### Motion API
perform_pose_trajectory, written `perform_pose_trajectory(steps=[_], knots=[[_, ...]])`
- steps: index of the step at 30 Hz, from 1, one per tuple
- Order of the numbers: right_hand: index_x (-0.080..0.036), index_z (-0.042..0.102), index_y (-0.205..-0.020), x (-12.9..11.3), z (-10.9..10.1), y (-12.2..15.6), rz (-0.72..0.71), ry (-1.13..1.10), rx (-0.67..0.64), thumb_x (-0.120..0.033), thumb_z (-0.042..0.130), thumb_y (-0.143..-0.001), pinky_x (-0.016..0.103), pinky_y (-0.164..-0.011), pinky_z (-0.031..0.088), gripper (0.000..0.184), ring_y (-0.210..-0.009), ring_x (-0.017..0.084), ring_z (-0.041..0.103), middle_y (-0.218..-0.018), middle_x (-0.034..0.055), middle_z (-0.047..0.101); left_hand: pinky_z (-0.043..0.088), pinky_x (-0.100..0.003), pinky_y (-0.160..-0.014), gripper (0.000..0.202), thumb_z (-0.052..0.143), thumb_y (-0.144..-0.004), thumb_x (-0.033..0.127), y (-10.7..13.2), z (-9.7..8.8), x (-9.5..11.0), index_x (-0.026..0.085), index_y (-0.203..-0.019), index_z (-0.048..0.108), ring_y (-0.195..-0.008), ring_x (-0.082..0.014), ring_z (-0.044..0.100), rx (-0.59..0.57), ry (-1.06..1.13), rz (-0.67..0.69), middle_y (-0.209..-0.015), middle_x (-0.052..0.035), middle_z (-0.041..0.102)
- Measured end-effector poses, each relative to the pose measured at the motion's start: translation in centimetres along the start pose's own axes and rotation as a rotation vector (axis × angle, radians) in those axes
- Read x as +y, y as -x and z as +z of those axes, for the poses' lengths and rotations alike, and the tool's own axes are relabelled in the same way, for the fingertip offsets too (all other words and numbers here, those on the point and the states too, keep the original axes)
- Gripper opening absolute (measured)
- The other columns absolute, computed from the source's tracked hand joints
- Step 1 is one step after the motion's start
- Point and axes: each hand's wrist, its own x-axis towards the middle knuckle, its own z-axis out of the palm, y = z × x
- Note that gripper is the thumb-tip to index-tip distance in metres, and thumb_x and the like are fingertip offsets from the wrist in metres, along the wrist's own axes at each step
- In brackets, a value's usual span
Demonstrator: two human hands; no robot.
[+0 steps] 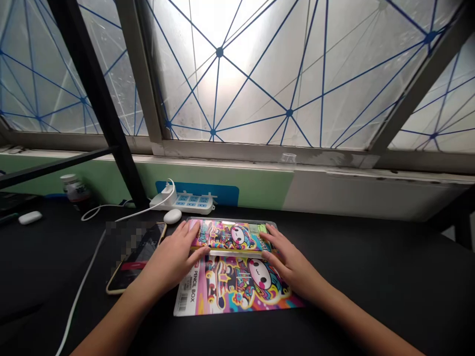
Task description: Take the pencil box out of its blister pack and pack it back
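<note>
A colourful pencil box (pixel 226 235) with a cartoon character on its lid lies across the middle of the desk. My left hand (pixel 178 254) grips its left end, thumb along the near edge and fingers over the far side. At the other end, my right hand (pixel 289 259) holds it in the same way. Under and in front of the box is a flat printed sheet (pixel 237 289) marked "PENCIL BOX", with a matching picture and a barcode. A clear plastic edge shows just behind the box; what it belongs to is unclear.
Left of my left hand lies a phone (pixel 141 257). A round white case (pixel 172 216) and a power strip (pixel 185 201) with a white cable sit behind. Farther left are a bottle (pixel 75 190) and a white mouse-like object (pixel 30 217). A black metal post (pixel 100 94) rises there.
</note>
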Motion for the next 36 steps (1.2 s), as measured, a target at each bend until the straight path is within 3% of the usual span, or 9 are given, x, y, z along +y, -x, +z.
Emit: perform_pose_trajectory(steps=[4,7,13,17,21,25,28,33,36], knots=[[-0.023,0.040,-0.151,-0.5,-0.2,0.4,-0.028,0.116,-0.066,-0.058,0.041,-0.098,0.056,-0.117,0.028,0.063,-0.150,0.033,0.019,-0.164,0.0128,0.020,0.034,-0.052,-0.114,0.079,0.041,-0.094,0.066,-0.1,0.5,0.2,0.014,-0.154,0.035,-0.150,-0.0354,0.018,-0.041,-0.072,0.014,-0.162,-0.0168,0.021],[-0.021,0.044,-0.147,-0.7,-0.3,0.6,-0.097,0.230,0.006,-0.054,0.044,-0.098,0.061,-0.116,0.025,0.059,-0.149,0.035,0.022,-0.164,0.0162,0.021,0.033,-0.054,-0.113,0.078,0.037,-0.095,0.068,0.0,0.8,0.3,0.016,-0.154,0.035,-0.150,-0.0352,0.018,-0.025,-0.122,0.039,-0.162,-0.0163,0.023],[-0.021,0.061,-0.125,-2.5,-0.5,1.8,-0.428,0.251,0.239,-0.033,0.052,-0.098,0.055,-0.111,0.034,0.031,-0.143,0.033,0.036,-0.150,0.0158,0.047,0.032,-0.058,-0.112,0.076,0.039,-0.095,0.067,0.6,1.4,2.9,0.017,-0.152,0.038,-0.149,-0.0379,0.023,0.041,-0.197,0.149,-0.161,-0.0180,0.026],[-0.021,0.064,-0.120,-5.2,0.3,3.0,-0.614,0.113,-0.042,-0.029,0.052,-0.098,0.042,-0.104,0.044,0.026,-0.118,0.025,0.060,-0.122,0.0111,0.069,0.025,-0.061,-0.115,0.056,0.036,-0.102,0.050,1.0,2.3,6.8,0.018,-0.147,0.045,-0.148,-0.0369,0.026,0.174,-0.177,0.260,-0.158,-0.0158,0.035],[-0.023,0.053,-0.140,-7.3,0.9,3.2,-0.510,0.062,-0.357,-0.049,0.054,-0.096,0.048,-0.114,0.034,0.051,-0.135,0.029,0.047,-0.145,0.0120,0.054,0.030,-0.056,-0.115,0.047,0.028,-0.104,0.030,0.2,2.5,8.8,0.019,-0.147,0.043,-0.149,-0.0319,0.025,0.271,-0.094,0.314,-0.160,-0.0135,0.032],[-0.025,0.025,-0.157,-7.5,0.7,3.0,-0.383,0.060,-0.489,-0.064,0.050,-0.093,0.058,-0.121,0.011,0.080,-0.151,0.034,0.014,-0.165,0.0101,0.018,0.029,-0.053,-0.115,0.049,0.030,-0.104,0.036,-2.0,2.2,7.7,0.014,-0.146,0.044,-0.149,-0.0331,0.023,0.210,-0.069,0.235,-0.160,-0.0174,0.031],[-0.028,0.020,-0.158,-7.4,0.4,3.2,-0.349,0.058,-0.523,-0.065,0.048,-0.093,0.059,-0.121,0.007,0.080,-0.151,0.035,0.010,-0.166,0.0079,0.014,0.029,-0.053,-0.115,0.064,0.033,-0.102,0.051,-3.8,1.7,6.1,0.008,-0.150,0.038,-0.147,-0.0370,0.027,0.029,-0.041,0.215,-0.157,-0.0232,0.034],[-0.028,0.040,-0.151,-8.0,0.2,3.3,-0.353,0.087,-0.469,-0.069,0.057,-0.086,0.060,-0.116,0.022,0.079,-0.142,0.040,0.033,-0.158,0.0120,0.037,0.026,-0.052,-0.117,0.068,0.032,-0.101,0.058,-4.6,1.5,4.1,0.011,-0.149,0.043,-0.148,-0.0353,0.026,-0.055,-0.032,0.293,-0.158,-0.0199,0.034],[-0.024,0.060,-0.131,-8.2,0.5,3.0,-0.356,0.068,-0.392,-0.063,0.061,-0.086,0.051,-0.103,0.041,0.059,-0.116,0.033,0.054,-0.130,0.0131,0.061,0.021,-0.053,-0.119,0.069,0.024,-0.103,0.057,-3.7,1.7,3.2,0.012,-0.153,0.036,-0.150,-0.0338,0.018,-0.043,-0.043,0.297,-0.162,-0.0178,0.024]])
